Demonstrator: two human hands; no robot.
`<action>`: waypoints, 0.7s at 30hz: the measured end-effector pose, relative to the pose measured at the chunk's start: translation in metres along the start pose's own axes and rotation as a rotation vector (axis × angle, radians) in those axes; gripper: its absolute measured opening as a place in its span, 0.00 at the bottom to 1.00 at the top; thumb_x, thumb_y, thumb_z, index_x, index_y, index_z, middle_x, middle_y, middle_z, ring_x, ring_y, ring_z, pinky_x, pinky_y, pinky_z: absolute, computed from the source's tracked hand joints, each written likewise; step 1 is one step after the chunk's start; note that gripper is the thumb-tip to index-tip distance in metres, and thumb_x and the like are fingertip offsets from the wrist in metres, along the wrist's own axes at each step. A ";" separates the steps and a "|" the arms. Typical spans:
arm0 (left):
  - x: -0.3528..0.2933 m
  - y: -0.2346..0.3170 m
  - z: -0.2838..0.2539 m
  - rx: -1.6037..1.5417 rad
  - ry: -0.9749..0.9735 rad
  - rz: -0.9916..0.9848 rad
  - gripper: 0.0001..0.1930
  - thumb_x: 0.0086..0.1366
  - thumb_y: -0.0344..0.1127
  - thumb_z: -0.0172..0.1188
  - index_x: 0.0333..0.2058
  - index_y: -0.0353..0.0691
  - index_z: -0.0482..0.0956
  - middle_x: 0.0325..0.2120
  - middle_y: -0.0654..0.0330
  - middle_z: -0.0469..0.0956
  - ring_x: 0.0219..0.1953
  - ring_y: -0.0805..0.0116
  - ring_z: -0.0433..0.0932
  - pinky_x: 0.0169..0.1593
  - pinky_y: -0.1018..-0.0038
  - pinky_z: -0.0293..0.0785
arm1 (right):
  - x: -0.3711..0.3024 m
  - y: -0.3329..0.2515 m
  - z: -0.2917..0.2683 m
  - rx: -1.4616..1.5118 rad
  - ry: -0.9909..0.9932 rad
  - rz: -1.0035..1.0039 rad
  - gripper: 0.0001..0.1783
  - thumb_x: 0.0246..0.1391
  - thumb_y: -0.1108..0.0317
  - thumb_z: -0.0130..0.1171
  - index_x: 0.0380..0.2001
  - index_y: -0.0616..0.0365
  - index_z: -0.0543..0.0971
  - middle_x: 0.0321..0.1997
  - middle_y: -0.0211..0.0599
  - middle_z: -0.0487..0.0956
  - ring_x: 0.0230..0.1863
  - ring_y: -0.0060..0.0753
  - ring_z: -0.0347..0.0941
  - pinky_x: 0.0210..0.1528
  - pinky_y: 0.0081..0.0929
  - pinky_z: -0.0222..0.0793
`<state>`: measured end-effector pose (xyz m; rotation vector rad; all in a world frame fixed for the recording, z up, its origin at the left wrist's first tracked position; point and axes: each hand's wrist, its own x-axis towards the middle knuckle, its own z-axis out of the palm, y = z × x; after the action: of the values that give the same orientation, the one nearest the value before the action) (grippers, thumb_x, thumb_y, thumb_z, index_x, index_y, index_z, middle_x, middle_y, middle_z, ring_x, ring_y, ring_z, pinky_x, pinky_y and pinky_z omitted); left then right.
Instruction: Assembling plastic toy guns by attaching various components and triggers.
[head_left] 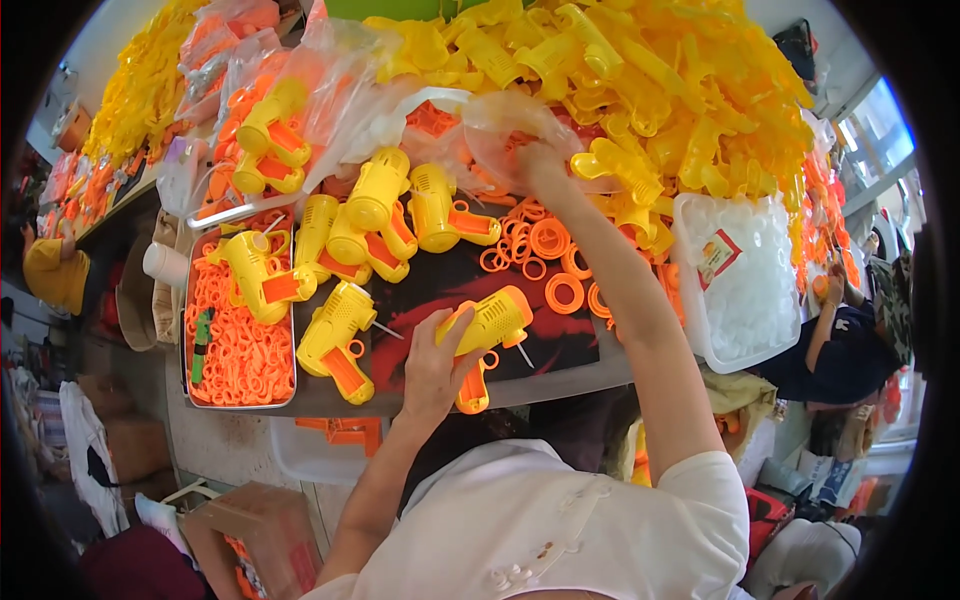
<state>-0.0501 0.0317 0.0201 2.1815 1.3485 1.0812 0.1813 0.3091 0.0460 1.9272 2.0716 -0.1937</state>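
My left hand [437, 362] is closed around the back of a yellow toy gun [490, 325]. This toy gun has an orange muzzle and trigger, and a thin metal rod sticks out beneath its front. My right arm is stretched far across the table, and my right hand [543, 165] is at a clear plastic bag [490, 140] with orange parts in it. The fingers there are blurred behind the plastic. Left of my left hand, another toy gun [338, 325] lies with a metal rod poking from it. Several similar toy guns [375, 190] are grouped farther back.
Orange rings [550, 238] lie on the dark mat. At left stands a metal tray [292, 375] of small orange pieces with a green tool [203, 345]. A white tub [690, 270] of clear parts is at right. Yellow shells [670, 90] are heaped behind. Co-workers sit at both sides.
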 end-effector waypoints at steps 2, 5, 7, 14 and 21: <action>0.000 0.003 0.001 -0.002 -0.014 0.007 0.29 0.54 0.35 0.68 0.55 0.43 0.72 0.48 0.49 0.68 0.49 0.49 0.70 0.50 0.61 0.72 | 0.008 0.010 0.031 -0.001 0.283 0.013 0.32 0.47 0.61 0.60 0.57 0.56 0.67 0.58 0.53 0.67 0.61 0.49 0.65 0.59 0.39 0.64; 0.004 0.001 0.001 0.004 -0.011 0.016 0.29 0.54 0.35 0.68 0.56 0.43 0.72 0.48 0.49 0.68 0.49 0.49 0.70 0.50 0.61 0.72 | 0.011 0.010 0.030 -0.002 0.525 -0.006 0.37 0.46 0.59 0.61 0.60 0.55 0.63 0.60 0.56 0.64 0.61 0.55 0.64 0.57 0.45 0.66; -0.003 0.002 0.000 -0.001 -0.011 0.014 0.29 0.54 0.36 0.68 0.56 0.43 0.72 0.48 0.49 0.68 0.49 0.49 0.71 0.49 0.61 0.72 | 0.000 0.001 0.028 0.002 0.467 -0.026 0.39 0.45 0.59 0.62 0.61 0.54 0.61 0.61 0.57 0.62 0.60 0.58 0.64 0.56 0.49 0.67; 0.005 0.000 0.000 0.013 -0.019 0.018 0.29 0.54 0.35 0.68 0.56 0.43 0.72 0.48 0.48 0.69 0.48 0.48 0.71 0.49 0.61 0.73 | 0.006 -0.001 0.032 0.039 0.561 -0.041 0.34 0.46 0.61 0.61 0.57 0.58 0.65 0.57 0.58 0.66 0.59 0.59 0.64 0.52 0.51 0.69; 0.003 -0.001 0.003 -0.007 -0.008 0.014 0.29 0.54 0.36 0.68 0.56 0.44 0.72 0.48 0.48 0.69 0.48 0.48 0.71 0.49 0.61 0.73 | -0.026 -0.008 -0.008 0.033 0.576 -0.054 0.20 0.51 0.61 0.57 0.48 0.53 0.75 0.43 0.48 0.79 0.47 0.44 0.76 0.43 0.43 0.73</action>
<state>-0.0475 0.0348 0.0188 2.1912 1.3259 1.0791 0.1735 0.2856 0.0605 2.1277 2.4763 0.3632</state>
